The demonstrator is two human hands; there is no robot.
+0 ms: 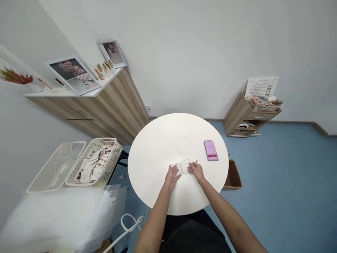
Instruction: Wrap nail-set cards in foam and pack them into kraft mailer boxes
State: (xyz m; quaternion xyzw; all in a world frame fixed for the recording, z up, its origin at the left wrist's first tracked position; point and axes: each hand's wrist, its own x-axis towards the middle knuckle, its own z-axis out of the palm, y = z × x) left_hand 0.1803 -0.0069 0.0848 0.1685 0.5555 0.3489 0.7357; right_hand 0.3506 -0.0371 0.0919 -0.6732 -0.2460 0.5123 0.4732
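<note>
An open, hinged clear plastic case [181,167] lies on the round white table [158,147] close to its near edge. My left hand [172,177] rests on the case's left half and grips it. My right hand [197,172] is just to the right of the case, its fingers pinching a thin brown stick [196,162]. The stick's lower end is hidden in my fingers. A pink package [210,150] lies flat further right on the table, out of reach of neither hand's fingers but not touching them; its printing is blurred.
Left of the table, white perforated baskets [93,163] hold several printed cards, and a white sheet [58,218] lies nearer me. A cardboard box [233,175] stands on the blue floor at right. Wooden cabinets with displayed pictures line the walls.
</note>
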